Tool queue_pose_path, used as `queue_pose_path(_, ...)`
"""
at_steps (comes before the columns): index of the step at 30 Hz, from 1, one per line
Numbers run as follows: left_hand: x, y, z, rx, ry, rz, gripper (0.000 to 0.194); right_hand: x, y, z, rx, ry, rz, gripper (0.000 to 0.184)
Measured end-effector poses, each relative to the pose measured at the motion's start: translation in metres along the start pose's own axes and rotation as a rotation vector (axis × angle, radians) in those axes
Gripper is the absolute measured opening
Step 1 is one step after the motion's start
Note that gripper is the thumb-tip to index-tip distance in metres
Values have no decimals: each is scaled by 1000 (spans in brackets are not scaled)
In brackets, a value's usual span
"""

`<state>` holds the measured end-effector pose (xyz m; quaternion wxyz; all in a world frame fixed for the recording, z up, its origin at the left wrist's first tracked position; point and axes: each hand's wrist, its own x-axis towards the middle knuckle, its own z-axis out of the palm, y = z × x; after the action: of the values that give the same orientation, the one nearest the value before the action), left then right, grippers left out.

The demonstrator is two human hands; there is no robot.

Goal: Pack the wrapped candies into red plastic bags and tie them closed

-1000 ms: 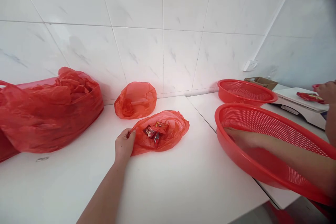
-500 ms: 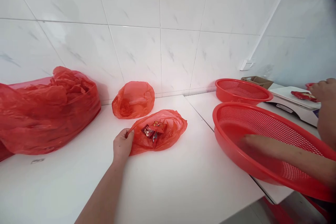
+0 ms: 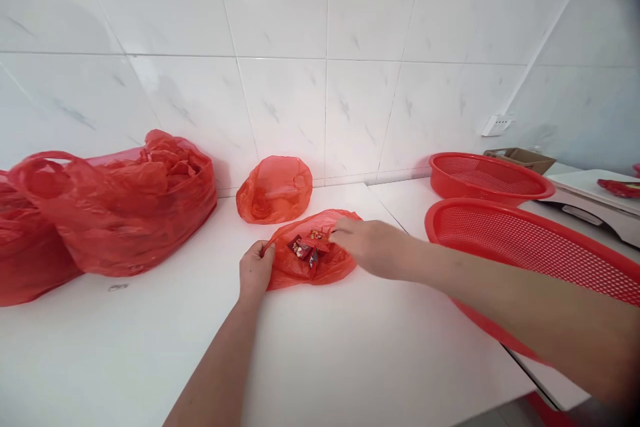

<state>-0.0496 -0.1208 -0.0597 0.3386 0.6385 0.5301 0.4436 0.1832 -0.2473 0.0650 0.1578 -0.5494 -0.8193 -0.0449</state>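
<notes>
An open red plastic bag (image 3: 293,273) lies on the white table with several small red and dark wrapped packets (image 3: 311,245) inside. At its left edge, my left hand (image 3: 256,270) pinches the rim between thumb and fingers. My right hand (image 3: 373,247) is over the bag's right side, its fingers curled downward at the opening by the packets. Whatever those fingers hold, if anything, is hidden by the hand.
Behind stands another red bag (image 3: 275,190); large stuffed red bags (image 3: 140,213) fill the left. On the right are a big red perforated basket (image 3: 525,227), a smaller red basket (image 3: 490,177), a cardboard box (image 3: 523,160) and a white scale (image 3: 590,203) bearing a red packet.
My right hand has moved left, out of the big basket and over the bag. My left hand keeps its hold on the rim. The view has shifted left; the other person's hand has left view.
</notes>
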Motion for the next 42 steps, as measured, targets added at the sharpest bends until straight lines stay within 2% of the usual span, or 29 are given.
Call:
queue_pose_path(2,0,0,-1,-25,-4,-5,28,22,-16,28,-97,-84,-208,35)
queue_pose_path(4,0,0,-1,-36,-4,-6,28,39,-24,58,-150,-91,-271,37)
queue_pose_path(7,1,1,-2,-28,-3,-10,27,58,-27,96,-206,-73,-252,30)
queue_pose_path(10,2,2,-3,-22,-21,-16,26,73,-22,116,-225,-20,-138,29)
queue_pose_path(12,2,2,-3,-33,-30,-20,25,80,-18,118,-172,47,-37,30)
queue_pose_path(15,1,1,-2,-60,-42,-35,25,81,-11,109,-66,169,88,26)
queue_pose_path(17,0,1,-1,-79,-47,-38,28,74,-5,101,-31,297,189,26)
queue_pose_path(20,0,4,1,-89,-45,-37,35,56,10,98,-28,542,413,41)
queue_pose_path(23,-1,10,-5,-7,-38,-61,53,39,30,102,-43,677,632,56)
queue_pose_path(26,-3,16,-18,109,-133,-140,79,32,49,102,21,662,738,64)
queue_pose_path(27,-2,20,-23,118,-200,-180,85,33,54,99,95,645,754,61)
queue_pose_path(29,2,30,-31,60,-325,-249,91,38,63,90,308,611,788,42)
queue_pose_path(31,13,47,-34,-81,-355,-261,89,50,71,76,513,580,825,17)
queue_pose_path(35,55,102,-32,-497,-168,-137,70,79,91,31,774,580,850,16)
queue_pose_path(37,76,131,-34,-684,-8,-41,60,89,99,1,893,638,815,13)
queue_pose_path(39,89,156,-39,-735,62,85,59,91,103,-29,980,707,749,11)
queue_pose_path(42,94,180,-48,-624,38,267,59,88,99,-60,1115,752,668,8)
